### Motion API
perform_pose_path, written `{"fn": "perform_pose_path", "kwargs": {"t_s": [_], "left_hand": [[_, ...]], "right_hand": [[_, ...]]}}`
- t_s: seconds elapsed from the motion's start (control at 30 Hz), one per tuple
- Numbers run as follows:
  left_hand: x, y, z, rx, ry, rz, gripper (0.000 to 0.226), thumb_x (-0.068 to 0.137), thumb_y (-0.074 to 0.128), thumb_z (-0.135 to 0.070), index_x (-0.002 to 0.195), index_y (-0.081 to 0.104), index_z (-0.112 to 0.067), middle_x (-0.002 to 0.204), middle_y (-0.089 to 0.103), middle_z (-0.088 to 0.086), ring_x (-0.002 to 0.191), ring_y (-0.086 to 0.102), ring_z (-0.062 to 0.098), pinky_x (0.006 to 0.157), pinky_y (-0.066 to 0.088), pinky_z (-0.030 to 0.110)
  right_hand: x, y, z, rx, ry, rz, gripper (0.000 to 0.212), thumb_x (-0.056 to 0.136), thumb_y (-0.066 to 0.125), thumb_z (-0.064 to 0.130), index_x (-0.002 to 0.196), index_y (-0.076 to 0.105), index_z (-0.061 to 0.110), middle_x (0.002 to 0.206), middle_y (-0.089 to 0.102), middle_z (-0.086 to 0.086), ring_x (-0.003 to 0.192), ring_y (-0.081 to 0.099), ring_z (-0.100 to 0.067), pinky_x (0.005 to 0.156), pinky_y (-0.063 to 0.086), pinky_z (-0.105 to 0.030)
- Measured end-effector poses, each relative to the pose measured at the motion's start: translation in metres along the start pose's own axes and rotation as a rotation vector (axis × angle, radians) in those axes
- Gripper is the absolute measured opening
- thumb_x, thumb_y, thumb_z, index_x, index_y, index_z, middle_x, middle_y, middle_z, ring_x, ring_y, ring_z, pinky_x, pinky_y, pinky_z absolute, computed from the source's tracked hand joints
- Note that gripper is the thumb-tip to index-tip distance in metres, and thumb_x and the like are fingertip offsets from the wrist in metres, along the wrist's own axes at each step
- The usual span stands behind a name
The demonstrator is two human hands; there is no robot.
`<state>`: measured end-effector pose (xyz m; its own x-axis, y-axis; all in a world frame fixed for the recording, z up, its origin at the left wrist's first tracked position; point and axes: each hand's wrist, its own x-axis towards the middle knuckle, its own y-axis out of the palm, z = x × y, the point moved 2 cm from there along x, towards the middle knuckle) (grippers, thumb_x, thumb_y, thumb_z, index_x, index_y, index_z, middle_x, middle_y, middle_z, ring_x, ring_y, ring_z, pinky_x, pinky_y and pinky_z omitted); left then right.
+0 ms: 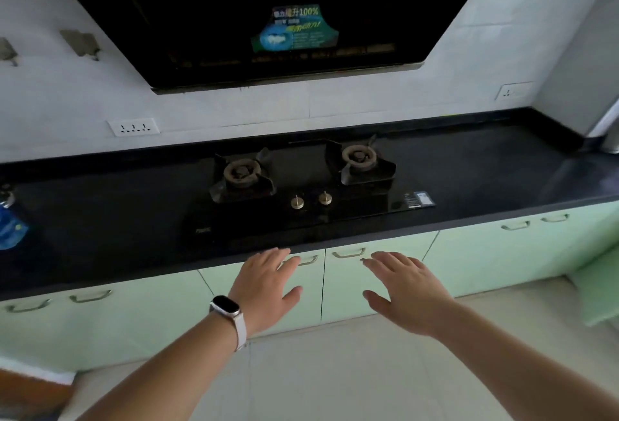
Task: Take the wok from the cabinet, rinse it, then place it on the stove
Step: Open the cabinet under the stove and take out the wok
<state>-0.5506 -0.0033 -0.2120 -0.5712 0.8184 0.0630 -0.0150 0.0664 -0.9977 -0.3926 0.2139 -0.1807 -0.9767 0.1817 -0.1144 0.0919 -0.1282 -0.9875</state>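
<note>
A black two-burner gas stove (301, 216) is set into the dark countertop (485, 179), with both burners bare. Below it run pale green cabinet doors (348, 290), all closed, each with a metal handle. My left hand (264, 286), with a watch on its wrist, is stretched out flat with fingers apart, its fingertips near the handle (310, 260) of the door under the stove. My right hand (407, 286) is also spread and empty, its fingertips just below the neighbouring door's handle (348, 253). No wok is visible.
A black range hood (268, 18) hangs over the stove. A blue bottle (10, 223) stands at the counter's left edge. Wall sockets (134, 127) and hooks (80, 42) sit on the white tiles. The counter turns a corner at the right. Light floor tiles (335, 370) lie below.
</note>
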Motion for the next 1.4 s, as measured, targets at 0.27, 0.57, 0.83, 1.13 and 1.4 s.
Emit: {"fn": "perform_pose_path", "kwargs": {"t_s": [0.27, 0.57, 0.83, 1.13, 1.4], "left_hand": [[0.042, 0.035, 0.011, -0.048, 0.101, 0.058, 0.053, 0.078, 0.048, -0.050, 0.118, 0.069, -0.020, 0.118, 0.070, 0.003, 0.108, 0.067, 0.025, 0.088, 0.056, 0.037], [0.123, 0.131, 0.014, -0.006, 0.166, 0.098, 0.058, 0.093, 0.050, -0.040, 0.146, 0.044, -0.019, 0.157, 0.036, 0.010, 0.144, 0.032, 0.031, 0.116, 0.028, 0.045], [0.176, 0.217, 0.024, 0.177, 0.277, -0.257, 0.058, 0.088, 0.053, -0.040, 0.139, 0.053, -0.013, 0.146, 0.050, 0.017, 0.133, 0.048, 0.036, 0.103, 0.045, 0.050], [0.192, 0.270, 0.045, 0.348, 0.329, -0.592, 0.059, 0.093, 0.049, -0.045, 0.142, 0.050, -0.014, 0.141, 0.057, 0.013, 0.126, 0.056, 0.034, 0.096, 0.047, 0.047], [0.197, 0.282, 0.048, 0.452, 0.338, -0.719, 0.059, 0.092, 0.054, -0.047, 0.139, 0.052, -0.010, 0.132, 0.062, 0.017, 0.118, 0.061, 0.036, 0.087, 0.053, 0.046]], "right_hand": [[0.035, 0.028, 0.003, 0.024, 0.077, 0.073, 0.060, 0.094, 0.038, 0.056, 0.145, 0.036, 0.025, 0.152, 0.038, 0.005, 0.141, 0.032, -0.018, 0.116, 0.027, -0.035], [0.103, 0.124, -0.035, 0.047, 0.054, 0.051, 0.056, 0.095, 0.042, 0.052, 0.142, 0.039, 0.022, 0.147, 0.042, 0.002, 0.136, 0.037, -0.022, 0.113, 0.030, -0.038], [0.159, 0.233, -0.077, -0.021, 0.041, -0.136, 0.055, 0.094, 0.045, 0.052, 0.140, 0.042, 0.021, 0.143, 0.046, 0.001, 0.132, 0.042, -0.023, 0.110, 0.034, -0.039], [0.209, 0.302, -0.092, -0.047, 0.035, -0.354, 0.056, 0.094, 0.047, 0.049, 0.140, 0.044, 0.018, 0.140, 0.051, -0.002, 0.131, 0.043, -0.026, 0.111, 0.031, -0.040], [0.224, 0.317, -0.088, -0.017, 0.094, -0.475, 0.043, 0.093, 0.048, 0.046, 0.124, 0.055, 0.017, 0.117, 0.060, -0.002, 0.115, 0.051, -0.027, 0.104, 0.034, -0.037]]}}
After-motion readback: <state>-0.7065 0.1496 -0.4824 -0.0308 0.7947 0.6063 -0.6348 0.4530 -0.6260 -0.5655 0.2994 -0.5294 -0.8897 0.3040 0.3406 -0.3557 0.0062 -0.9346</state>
